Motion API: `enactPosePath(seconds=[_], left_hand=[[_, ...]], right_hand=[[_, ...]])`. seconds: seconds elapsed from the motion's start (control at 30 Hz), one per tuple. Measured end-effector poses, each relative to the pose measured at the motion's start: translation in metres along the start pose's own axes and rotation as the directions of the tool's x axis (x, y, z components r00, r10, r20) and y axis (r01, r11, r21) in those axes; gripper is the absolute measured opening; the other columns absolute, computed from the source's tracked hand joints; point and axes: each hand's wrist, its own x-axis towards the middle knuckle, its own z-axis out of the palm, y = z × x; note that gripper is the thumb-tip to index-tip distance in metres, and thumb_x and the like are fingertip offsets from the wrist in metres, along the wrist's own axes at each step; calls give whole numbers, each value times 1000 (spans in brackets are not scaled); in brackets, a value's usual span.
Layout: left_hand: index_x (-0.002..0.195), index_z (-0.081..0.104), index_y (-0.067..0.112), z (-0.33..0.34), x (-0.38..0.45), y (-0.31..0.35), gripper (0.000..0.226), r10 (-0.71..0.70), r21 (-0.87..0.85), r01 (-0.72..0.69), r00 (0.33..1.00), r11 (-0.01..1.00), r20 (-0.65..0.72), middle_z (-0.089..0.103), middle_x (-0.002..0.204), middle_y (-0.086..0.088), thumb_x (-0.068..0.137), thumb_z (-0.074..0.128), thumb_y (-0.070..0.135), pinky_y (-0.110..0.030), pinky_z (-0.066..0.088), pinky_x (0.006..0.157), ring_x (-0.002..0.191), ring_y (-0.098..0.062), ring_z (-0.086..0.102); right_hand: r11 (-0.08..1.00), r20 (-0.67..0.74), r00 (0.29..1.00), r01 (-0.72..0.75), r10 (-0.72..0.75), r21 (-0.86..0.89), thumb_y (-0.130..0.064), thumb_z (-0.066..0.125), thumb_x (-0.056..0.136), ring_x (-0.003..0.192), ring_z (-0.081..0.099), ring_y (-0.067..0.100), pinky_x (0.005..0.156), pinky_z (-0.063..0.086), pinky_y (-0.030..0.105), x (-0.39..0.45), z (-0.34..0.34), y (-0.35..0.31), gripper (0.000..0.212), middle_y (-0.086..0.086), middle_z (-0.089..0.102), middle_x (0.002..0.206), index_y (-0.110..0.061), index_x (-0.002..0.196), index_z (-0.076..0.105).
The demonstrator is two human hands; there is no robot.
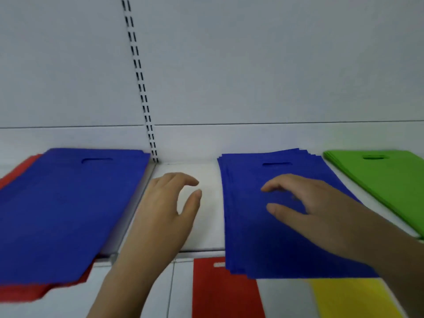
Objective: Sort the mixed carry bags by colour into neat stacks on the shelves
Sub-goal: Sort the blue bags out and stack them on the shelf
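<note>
Lower shelf: flat red carry bag with a slot handle [226, 292] and flat yellow carry bag [353, 299] lie side by side at the bottom edge, nearest the camera, both partly hidden under the blue stack above
Left hand [165, 210]: hovers over the bare strip of white shelf board [206, 223] between the two blue piles; fingers loosely curved with a gap between thumb and forefinger, holding nothing
Right hand [316, 207]: over the middle of the right stack of flat blue carry bags [263, 237]; fingers spread and relaxed, gripping nothing; whether the tips touch the top bag cannot be told
Right blue stack: edges fanned unevenly, front end overhanging the shelf lip
Left pile: blue carry bags [68, 207] lie on top of red carry bags [23, 292], which show at the left and front edges; blurred
Far right: stack of flat green carry bags [385, 177], apart from the blue stack
Behind: white back panel with a slotted upright [140, 81]
</note>
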Motion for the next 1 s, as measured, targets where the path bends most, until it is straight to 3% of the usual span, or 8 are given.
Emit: enactPosePath(seconds=[0.13,0.27,0.5,0.63,0.73,0.8,0.9,1.0], left_hand=[[112,58,33,-55,-21,-39,24,-37,28,37,999,999,2,54,113,23,91,49,38,-14,32,85,114,1,40],[106,57,37,-119,-42,-78,22,-36,6,36,999,999,-5,51,104,32,87,47,42,-10,35,80,106,5,44],[121,57,24,-211,-63,-191,34,-154,144,156,988,977,-23,55,124,14,91,49,39,-20,34,92,117,-8,50],[126,55,17,-228,-49,-236,46,-249,190,240,968,952,27,56,131,3,95,42,47,-30,35,99,121,-18,49],[120,54,13,-221,-37,-256,92,-221,323,136,944,937,243,59,113,-7,82,-3,74,-36,38,91,110,-30,51],[137,41,22,-209,-36,-264,109,-174,481,-22,917,877,358,53,120,-8,68,-29,68,-40,36,98,120,-31,43],[131,44,25,-195,-36,-265,101,-187,480,8,927,877,326,50,123,-4,67,-23,64,-41,27,109,125,-27,39],[120,51,19,-193,-36,-257,89,-206,340,91,925,936,319,54,124,-3,78,-5,74,-40,20,114,129,-23,40]], right_hand=[[991,-28,998,63,-60,117,-47,49,92,108,44,-19,89,38,7,17,42,-63,21,-37,52,109,-46,114,51],[973,-1,999,44,-45,228,-45,50,94,93,55,-10,73,44,15,33,84,-130,12,-24,62,95,-39,98,59],[920,75,959,-284,274,270,-59,49,90,68,64,12,64,45,25,100,137,-182,47,-6,69,69,-19,77,69],[852,99,922,-385,375,356,-63,58,83,48,47,13,56,36,25,119,146,-202,62,-5,58,50,-5,62,57],[744,108,910,-392,401,541,-48,70,83,54,38,19,52,32,27,123,155,-215,43,9,49,61,-10,67,56],[683,93,905,-378,416,625,-37,71,85,53,42,19,52,34,27,122,157,-223,34,10,53,64,-7,72,60],[607,150,896,-399,419,687,-27,70,88,60,69,20,52,51,25,116,156,-230,28,5,73,74,0,84,64],[638,128,878,-428,462,640,-29,72,86,76,74,23,71,61,41,115,156,-227,24,6,76,87,-9,97,67]])
